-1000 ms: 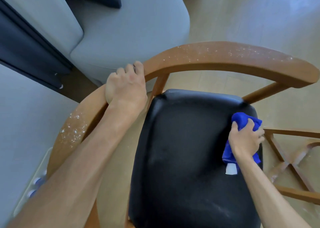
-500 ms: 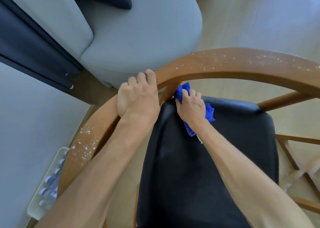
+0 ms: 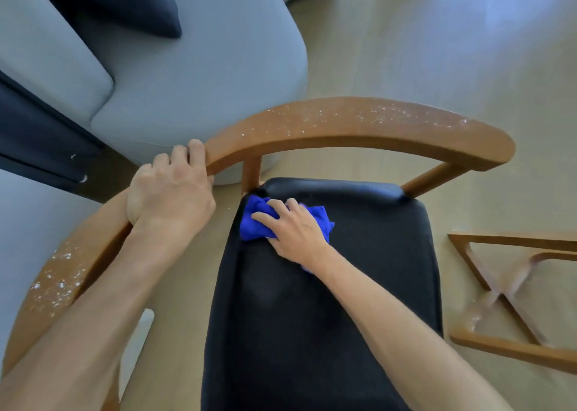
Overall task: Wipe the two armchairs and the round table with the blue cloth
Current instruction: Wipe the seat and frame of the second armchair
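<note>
An armchair fills the view: a curved brown wooden rail (image 3: 359, 126) speckled with white dust, and a black padded seat (image 3: 327, 317). My left hand (image 3: 171, 188) grips the rail at its left bend, fingers curled over the top. My right hand (image 3: 293, 229) holds the bunched blue cloth (image 3: 256, 220) and presses it on the seat's far left corner, close to the rail's upright post. Most of the cloth is hidden under my palm.
A grey sofa (image 3: 193, 76) with a dark cushion (image 3: 125, 1) stands just beyond the chair. A wooden X-shaped frame (image 3: 512, 288) lies on the pale floor to the right. A white tray edge (image 3: 140, 342) shows under my left forearm.
My right hand swept the cloth from the seat's right edge across to its far left corner, then drew it slightly back onto the seat. My left hand kept its grip on the rail.
</note>
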A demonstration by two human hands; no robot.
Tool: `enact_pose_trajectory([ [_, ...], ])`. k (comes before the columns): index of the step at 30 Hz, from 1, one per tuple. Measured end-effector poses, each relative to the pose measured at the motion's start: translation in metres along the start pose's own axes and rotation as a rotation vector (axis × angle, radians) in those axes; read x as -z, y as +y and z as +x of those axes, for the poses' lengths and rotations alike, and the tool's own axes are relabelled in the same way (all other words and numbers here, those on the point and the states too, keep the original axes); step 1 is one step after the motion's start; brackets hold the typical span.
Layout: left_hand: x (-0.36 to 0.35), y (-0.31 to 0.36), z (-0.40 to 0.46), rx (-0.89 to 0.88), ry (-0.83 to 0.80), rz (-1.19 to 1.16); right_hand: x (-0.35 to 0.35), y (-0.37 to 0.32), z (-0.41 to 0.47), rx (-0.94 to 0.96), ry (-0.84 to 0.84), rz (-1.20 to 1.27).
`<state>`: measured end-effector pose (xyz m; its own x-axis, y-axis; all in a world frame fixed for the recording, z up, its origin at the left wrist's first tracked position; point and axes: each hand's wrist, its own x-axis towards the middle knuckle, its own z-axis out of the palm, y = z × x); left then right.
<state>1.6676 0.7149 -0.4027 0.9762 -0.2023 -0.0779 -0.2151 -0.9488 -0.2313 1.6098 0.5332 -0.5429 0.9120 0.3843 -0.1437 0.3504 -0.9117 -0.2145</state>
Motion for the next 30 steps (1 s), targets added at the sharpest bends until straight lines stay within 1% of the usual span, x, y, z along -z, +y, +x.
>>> enact_pose_trajectory([
  [3, -0.002, -0.001, 0.001, -0.011, 0.008, -0.006, 0.014, 0.058, -0.035, -0.254, 0.098, 0.045],
  [6, -0.002, -0.001, 0.002, -0.014, 0.02, -0.002, 0.021, 0.116, -0.094, -0.507, 0.201, 0.079],
  [8, -0.002, -0.001, 0.002, -0.013, 0.029, -0.006, 0.02, 0.144, -0.139, -0.718, 0.235, 0.126],
  [10, -0.003, -0.002, 0.002, -0.009, 0.04, 0.0, 0.015, 0.155, -0.177, -0.935, 0.274, 0.222],
  [12, -0.003, -0.002, 0.002, -0.006, 0.035, -0.009, 0.01, 0.148, -0.2, -1.126, 0.298, 0.335],
  [13, -0.003, -0.002, 0.002, -0.001, 0.029, -0.017, 0.006, 0.139, -0.206, -1.184, 0.315, 0.352],
  [14, -0.003, -0.001, 0.003, 0.004, 0.026, -0.025, 0.002, 0.124, -0.207, -1.201, 0.345, 0.362],
  [15, -0.003, -0.001, 0.004, 0.008, 0.021, -0.032, -0.002, 0.104, -0.204, -1.18, 0.387, 0.342],
  [17, -0.002, -0.001, 0.004, 0.009, 0.007, -0.046, -0.012, 0.056, -0.185, -1.055, 0.444, 0.292],
  [19, -0.001, 0.0, 0.003, 0.011, 0.009, -0.046, -0.016, 0.019, -0.145, -0.973, 0.402, 0.222],
  [21, -0.002, 0.0, 0.002, 0.004, 0.017, -0.033, -0.012, -0.011, -0.093, -1.04, 0.36, 0.228],
  [22, -0.002, 0.0, 0.002, 0.006, 0.02, -0.03, -0.009, -0.027, -0.073, -1.016, 0.335, 0.227],
  [23, -0.002, -0.001, 0.002, 0.007, 0.025, -0.027, -0.01, -0.047, -0.062, -0.906, 0.314, 0.209],
  [25, -0.001, -0.001, 0.002, 0.008, 0.027, -0.03, -0.025, -0.104, -0.063, -0.536, 0.27, 0.132],
  [27, 0.001, -0.002, 0.002, 0.017, 0.016, -0.034, -0.044, -0.168, -0.098, -0.173, 0.136, 0.125],
  [28, 0.001, -0.001, 0.001, 0.02, 0.005, -0.033, -0.055, -0.193, -0.116, -0.062, 0.09, 0.106],
  [29, 0.001, -0.001, 0.002, 0.02, -0.003, -0.03, -0.059, -0.206, -0.134, -0.098, -0.039, 0.204],
  [30, 0.002, 0.0, 0.002, 0.021, -0.009, -0.027, -0.069, -0.216, -0.146, -0.075, -0.081, 0.246],
])
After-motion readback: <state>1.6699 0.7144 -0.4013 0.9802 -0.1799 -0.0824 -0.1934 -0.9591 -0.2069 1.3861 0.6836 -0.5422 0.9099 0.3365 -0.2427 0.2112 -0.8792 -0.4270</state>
